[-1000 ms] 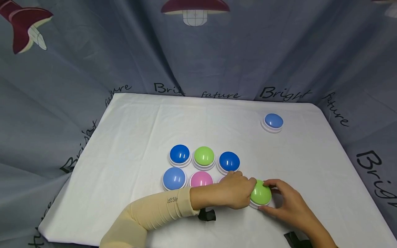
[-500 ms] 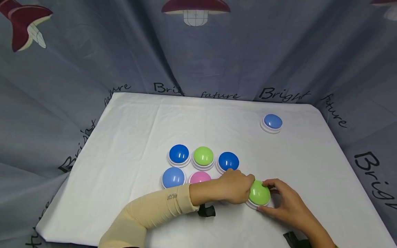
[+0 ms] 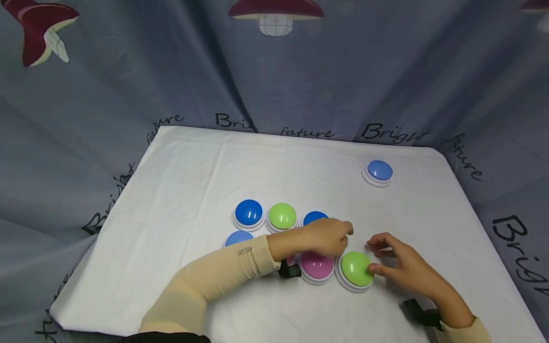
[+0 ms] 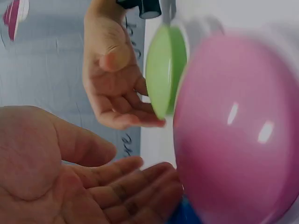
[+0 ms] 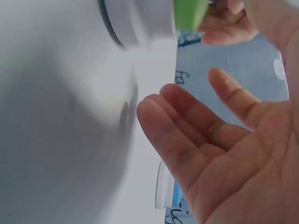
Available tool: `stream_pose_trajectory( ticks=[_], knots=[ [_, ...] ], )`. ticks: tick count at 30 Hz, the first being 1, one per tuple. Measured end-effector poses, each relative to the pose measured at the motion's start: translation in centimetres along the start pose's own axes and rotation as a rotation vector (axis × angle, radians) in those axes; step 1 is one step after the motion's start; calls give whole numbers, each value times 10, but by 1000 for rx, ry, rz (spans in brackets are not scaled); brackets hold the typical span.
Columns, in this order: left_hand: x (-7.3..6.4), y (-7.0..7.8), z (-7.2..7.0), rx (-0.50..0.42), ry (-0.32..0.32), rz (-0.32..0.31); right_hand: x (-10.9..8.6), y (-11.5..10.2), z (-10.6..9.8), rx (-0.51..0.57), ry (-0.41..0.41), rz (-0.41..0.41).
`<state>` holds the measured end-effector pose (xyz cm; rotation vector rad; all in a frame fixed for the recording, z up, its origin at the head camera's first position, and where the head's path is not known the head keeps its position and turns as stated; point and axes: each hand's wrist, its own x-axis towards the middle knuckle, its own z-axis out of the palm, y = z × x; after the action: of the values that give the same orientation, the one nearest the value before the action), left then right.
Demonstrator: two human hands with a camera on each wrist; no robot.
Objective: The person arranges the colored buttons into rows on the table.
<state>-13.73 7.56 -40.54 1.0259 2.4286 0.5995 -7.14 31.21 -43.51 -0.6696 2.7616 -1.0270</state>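
Observation:
A green dome button (image 3: 357, 269) on a white base stands at the right end of the front row. Just right of it is my right hand (image 3: 399, 262), thumb overlapping the dome's edge in the head view; its fingers are extended and hold nothing in the right wrist view. My left hand (image 3: 328, 237) hovers over the row, partly covering a dark blue button (image 3: 315, 217) and a pink button (image 3: 317, 266). In the left wrist view the left hand's fingers (image 4: 126, 191) lie loosely extended, gripping nothing, close beside the pink dome (image 4: 238, 126).
Behind the left forearm stand another dark blue button (image 3: 249, 212), a second green button (image 3: 282, 216) and a light blue button (image 3: 238, 237), partly hidden by the sleeve. Another light blue button (image 3: 379, 171) sits apart at the back right of the white-covered table (image 3: 180, 200).
Both hands have let go of the green button. The left hand has moved back and away from it, uncovering the right-hand pink button. The right hand has opened and shifted slightly right.

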Motion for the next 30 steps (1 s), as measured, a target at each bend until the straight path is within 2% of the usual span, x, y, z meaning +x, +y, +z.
stream_pose_trajectory(
  ticks=[6,8,13,18,24,27,30],
  knots=[
    [25,-20,-17,-162,33,29,20,8,-14,-36,86,-10],
    [34,-25,-22,-185,45,43,27,13,-18,-37,103,-3],
    [54,-36,-36,-212,79,18,46,28,-27,-16,99,31],
    [79,-50,-51,-252,147,-38,70,47,-44,27,98,115],
    [109,-61,-66,-294,223,-178,96,67,-63,41,110,247],
    [123,-62,-68,-337,255,-213,107,74,-67,42,127,304],
    [138,-61,-63,-398,280,-252,116,80,-69,46,149,356]
  ],
)
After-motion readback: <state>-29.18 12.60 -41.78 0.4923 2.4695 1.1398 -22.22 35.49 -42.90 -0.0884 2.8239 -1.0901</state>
